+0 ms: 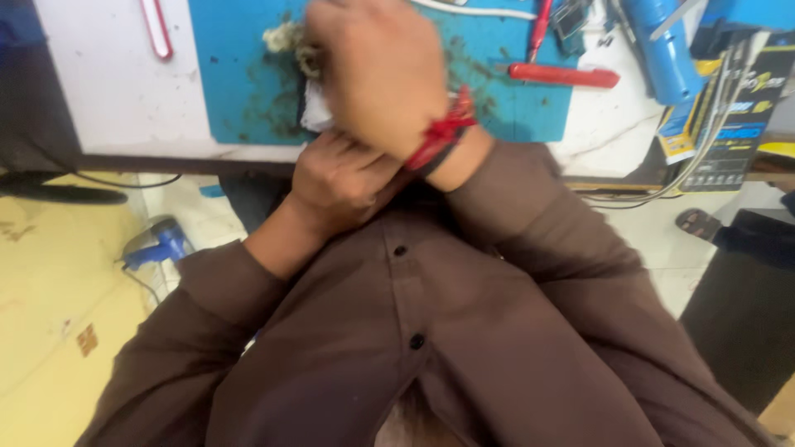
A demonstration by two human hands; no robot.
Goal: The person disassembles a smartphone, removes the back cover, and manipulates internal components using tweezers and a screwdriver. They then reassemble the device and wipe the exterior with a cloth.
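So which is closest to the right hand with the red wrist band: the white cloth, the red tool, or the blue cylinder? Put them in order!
From the right hand, in the head view:
1. White cloth: tucked just under that hand, touching it.
2. Red tool: lying on the blue mat, off to the picture's right.
3. Blue cylinder: farther right, beyond the mat, near the top corner.

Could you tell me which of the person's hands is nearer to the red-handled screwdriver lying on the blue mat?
The right hand. It is raised over the blue mat, just left of the red-handled screwdriver. The left hand sits lower, at the table edge, farther from it.
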